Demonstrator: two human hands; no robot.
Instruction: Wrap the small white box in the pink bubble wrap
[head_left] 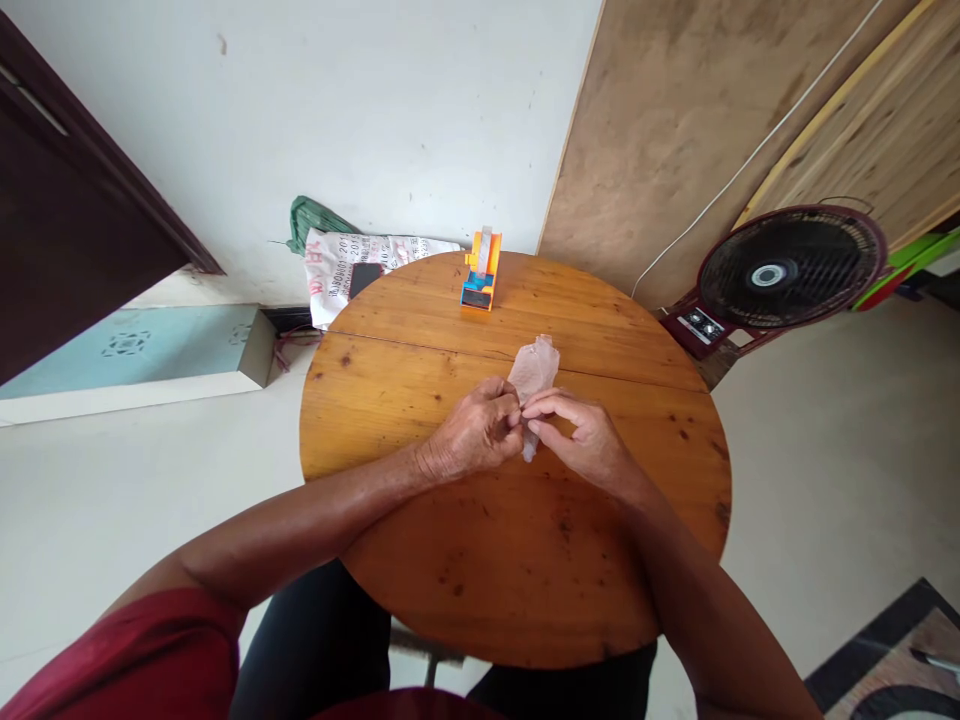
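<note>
A crumpled piece of thin, whitish plastic (535,366) hangs between my hands over the round wooden table (465,540); its upper part fans out beyond my fingers and a narrow tail shows below them. My left hand (484,428) is closed on it, fingers curled in. From the right, my right hand (577,435) pinches at the same spot, thumb and fingertips meeting beside the left fingers. The exact point of the grip is hidden by the fingers. Farther back on the tabletop stands an orange and blue tape dispenser (482,270) with a roll in it.
A dark red fan (780,270) stands on the floor right of the table. Behind the table, a white printed sack (337,270) and a green bag (315,220) lean by the wall. A long pale box (150,350) lies at left.
</note>
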